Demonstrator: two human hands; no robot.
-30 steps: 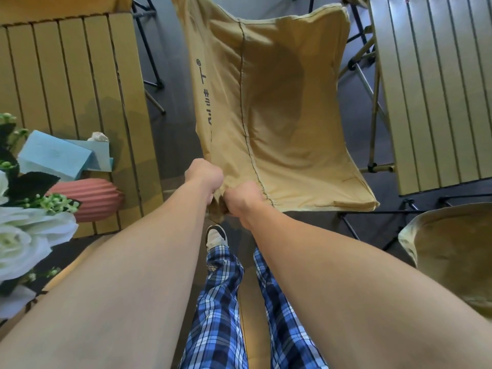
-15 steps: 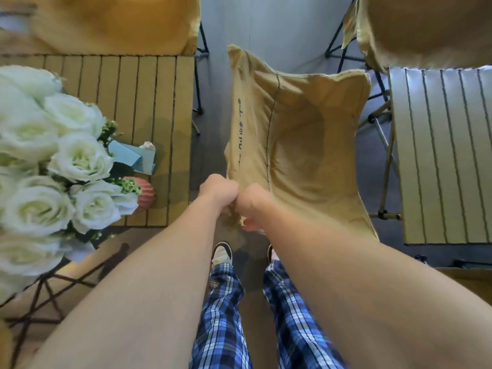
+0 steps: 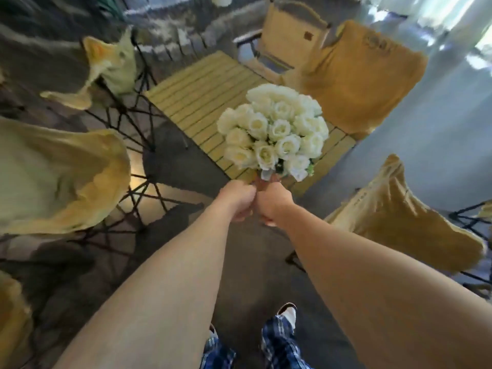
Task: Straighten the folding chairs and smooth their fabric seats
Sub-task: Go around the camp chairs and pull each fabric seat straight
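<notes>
My left hand (image 3: 237, 200) and my right hand (image 3: 274, 204) are clenched side by side at the base of a bouquet of white roses (image 3: 271, 131). A sliver of its pink vase (image 3: 262, 183) shows between them at the near corner of a yellow slatted table (image 3: 202, 102). Tan fabric folding chairs stand all around. One with printed lettering (image 3: 399, 217) is just right of my right arm, and a rumpled one (image 3: 53, 177) is on the left. The picture is smeared by motion.
More tan chairs stand at the far left (image 3: 111, 65) and the far right (image 3: 362, 75), with a wooden-framed one (image 3: 290, 35) behind the table. Black chair legs (image 3: 138, 187) cross the dark floor on the left. My plaid trouser legs and shoes (image 3: 286, 314) are at the bottom.
Both hands have let go of the chair seat's front edge and now sit at the bouquet's base. The view has swung up and back, taking in the table and several chairs.
</notes>
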